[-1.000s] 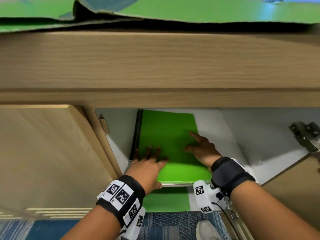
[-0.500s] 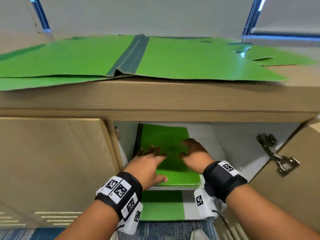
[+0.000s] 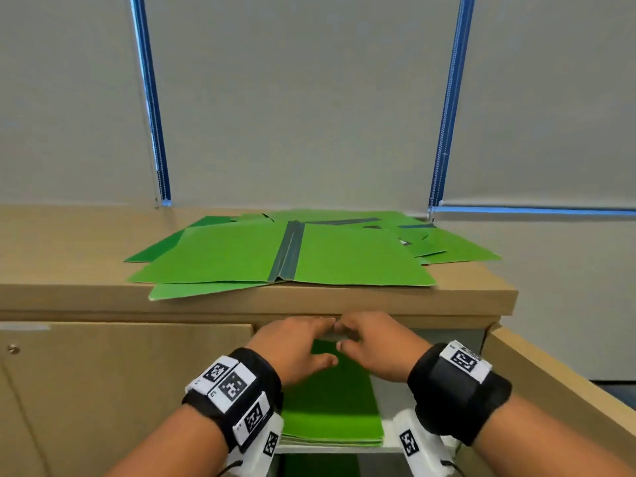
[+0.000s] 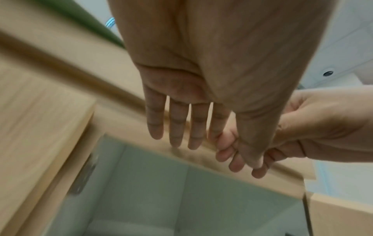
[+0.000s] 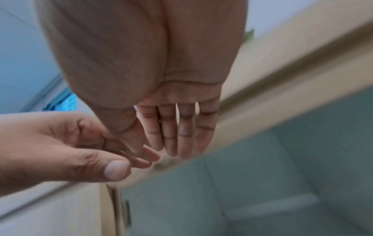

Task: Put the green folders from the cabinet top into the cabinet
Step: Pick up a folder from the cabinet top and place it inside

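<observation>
Several green folders (image 3: 282, 256) lie spread open on the wooden cabinet top (image 3: 69, 270), the upper one showing a grey spine. A stack of green folders (image 3: 330, 407) rests on the shelf inside the open cabinet. My left hand (image 3: 292, 346) and right hand (image 3: 371, 342) hover side by side in front of the cabinet's top edge, above the stack. Both hold nothing. In the left wrist view the left hand's fingers (image 4: 175, 127) are straight and empty; in the right wrist view the right hand's fingers (image 5: 177, 131) are straight too.
The left cabinet door (image 3: 120, 390) is closed; the right door (image 3: 557, 383) stands open toward me at the right. A grey wall with blue strips (image 3: 151, 98) rises behind the cabinet. A lower shelf also shows green (image 3: 320, 466).
Both hands have left the stack inside the cabinet and risen to the cabinet's top edge. My view has tilted up, now showing the whole cabinet top and wall.
</observation>
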`<state>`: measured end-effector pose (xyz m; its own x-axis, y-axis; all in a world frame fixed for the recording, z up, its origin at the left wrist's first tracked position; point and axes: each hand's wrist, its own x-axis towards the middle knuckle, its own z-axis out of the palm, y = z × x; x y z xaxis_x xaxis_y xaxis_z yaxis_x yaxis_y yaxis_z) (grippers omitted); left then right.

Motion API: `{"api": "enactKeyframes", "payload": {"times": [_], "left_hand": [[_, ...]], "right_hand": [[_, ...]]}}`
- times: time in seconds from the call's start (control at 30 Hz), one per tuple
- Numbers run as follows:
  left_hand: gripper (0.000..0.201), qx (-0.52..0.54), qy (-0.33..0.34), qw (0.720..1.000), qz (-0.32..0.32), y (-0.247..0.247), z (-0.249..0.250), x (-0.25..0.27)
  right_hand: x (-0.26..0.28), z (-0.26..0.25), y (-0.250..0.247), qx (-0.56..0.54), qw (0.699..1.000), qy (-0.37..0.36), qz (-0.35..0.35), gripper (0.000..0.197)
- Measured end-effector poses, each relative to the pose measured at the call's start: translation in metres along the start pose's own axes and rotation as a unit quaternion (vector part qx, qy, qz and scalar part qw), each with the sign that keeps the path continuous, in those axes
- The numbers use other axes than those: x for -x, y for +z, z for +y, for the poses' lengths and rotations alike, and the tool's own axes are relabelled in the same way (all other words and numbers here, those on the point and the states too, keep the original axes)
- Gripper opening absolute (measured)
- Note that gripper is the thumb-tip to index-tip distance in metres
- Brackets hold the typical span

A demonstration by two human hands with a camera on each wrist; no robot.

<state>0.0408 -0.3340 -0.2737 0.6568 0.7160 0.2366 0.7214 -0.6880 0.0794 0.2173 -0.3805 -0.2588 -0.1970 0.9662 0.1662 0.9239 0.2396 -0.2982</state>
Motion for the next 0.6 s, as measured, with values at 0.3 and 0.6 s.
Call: {"api": "enactKeyframes", "payload": {"times": [0.3, 0.6], "left_hand": [[0.078, -0.105, -0.134, 0.982, 0.076, -0.081, -0.01, -0.022], [0.03, -0.104, -0.201, 0.973, 0.047, -0.07, -0.029, -0.019]], "right_hand": [[-0.015, -0.017, -0.103, -0.063, 0.989, 0.055, 0.122, 0.027], [-0.038, 0.046, -0.098, -0.009, 0.961, 0.227, 0.156, 0.047]]}}
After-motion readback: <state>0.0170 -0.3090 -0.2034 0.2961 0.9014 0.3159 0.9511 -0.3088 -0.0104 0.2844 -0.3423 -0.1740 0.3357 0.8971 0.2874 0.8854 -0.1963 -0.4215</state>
